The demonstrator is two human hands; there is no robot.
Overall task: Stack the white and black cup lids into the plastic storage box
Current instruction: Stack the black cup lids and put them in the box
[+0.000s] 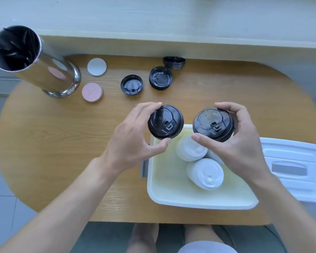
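Two black lid stacks are held up, one pinched in the left hand [135, 141] and one in the right hand [239, 143], just over the plastic storage box [164, 196]. Below the grips, white lid stacks [204, 173] already lie inside. Past the grips, three more black lids [131, 85] wait on the bench [62, 152].

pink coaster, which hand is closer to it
Left. The left hand, holding a black lid, is just right of and nearer the camera than the pink coaster; the right hand is farther right, over the box.

Left hand [135, 141] and right hand [239, 143] raised side by side, fingers curled, each gripping something
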